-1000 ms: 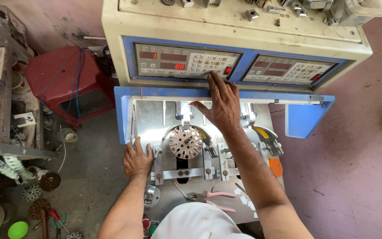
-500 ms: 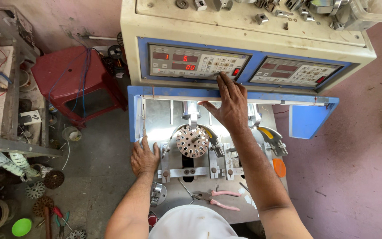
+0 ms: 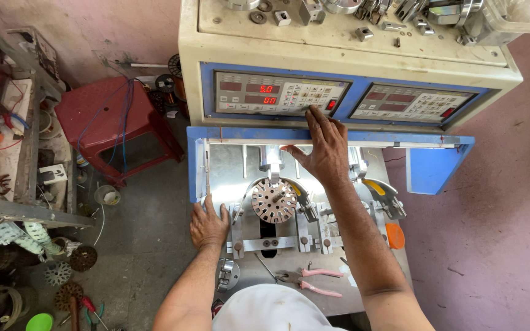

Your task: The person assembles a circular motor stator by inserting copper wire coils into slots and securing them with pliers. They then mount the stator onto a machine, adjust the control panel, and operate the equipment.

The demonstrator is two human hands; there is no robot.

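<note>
We should press lightly and squarely with our right hand (image 3: pixel 323 147), whose open fingers (image 3: pixel 314 116) hold nothing and touch the left control panel (image 3: pixel 277 95) at its lower edge, while our left hand (image 3: pixel 208 224) lies flat and empty beside the slotted metal core (image 3: pixel 273 200) below.

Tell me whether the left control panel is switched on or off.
On. The left control panel shows lit red digits on its displays, and the right hand reaches its keypad with the fingertips.

Steel machine bed (image 3: pixel 228 178): slotted round core (image 3: pixel 273 200), pink-handled pliers (image 3: pixel 314 282), left hand (image 3: pixel 208 225).
</note>
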